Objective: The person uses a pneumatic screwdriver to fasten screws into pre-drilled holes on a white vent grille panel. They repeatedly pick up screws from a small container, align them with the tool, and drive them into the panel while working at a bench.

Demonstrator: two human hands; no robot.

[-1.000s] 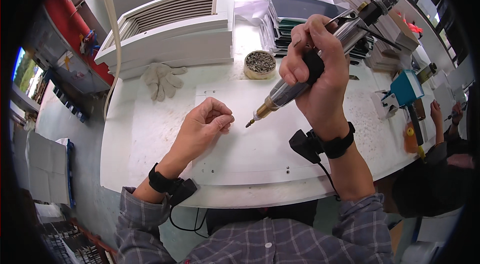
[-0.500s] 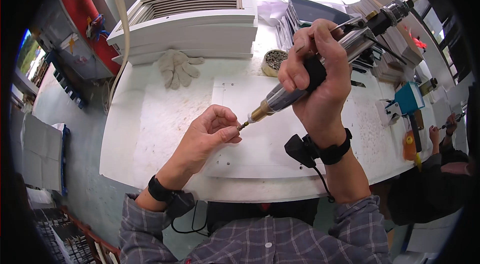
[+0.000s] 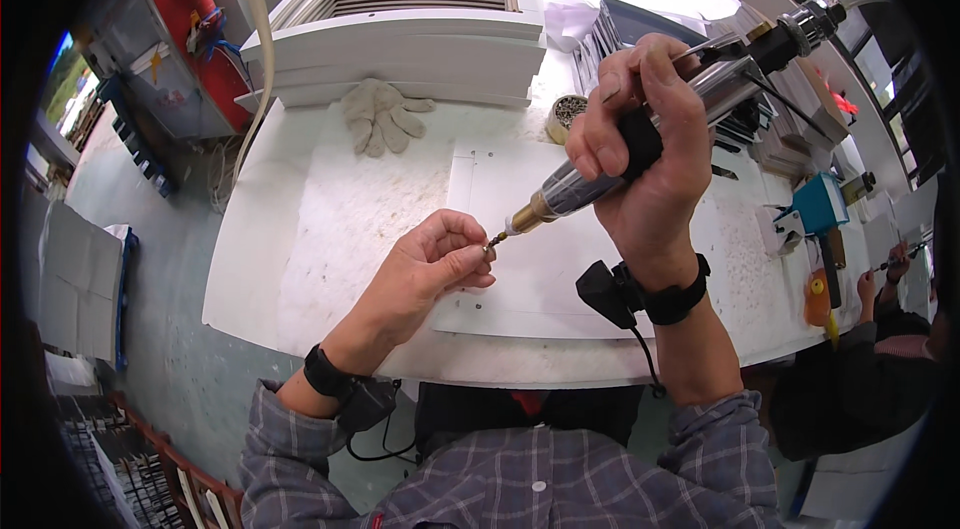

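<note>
In my right hand point(image 3: 650, 144) is a pneumatic screwdriver point(image 3: 590, 187), fingers wrapped round its dark grip and metal body. The tool slants down to the left, and its thin bit ends at my left fingertips. My left hand point(image 3: 440, 264) is closed in a pinch on a small screw point(image 3: 488, 250) at the tip of that bit. Beneath both hands lies a flat white panel point(image 3: 540, 304) with a few small dark holes or screw heads near its corners. Beyond the tool stands a round tub of screws point(image 3: 568, 114), partly hidden by my right hand.
A pale work glove point(image 3: 380, 117) lies in front of stacked white louvred frames point(image 3: 400, 54). A hose point(image 3: 262, 39) hangs at the left. To the right are a teal tool point(image 3: 818, 201), an orange bottle point(image 3: 817, 299) and another person's hand point(image 3: 866, 287).
The bench and its contents have shifted slightly right and up in view. My hands keep nearly the same pose, with the bit still meeting the left fingertips; the small screw shows more plainly.
</note>
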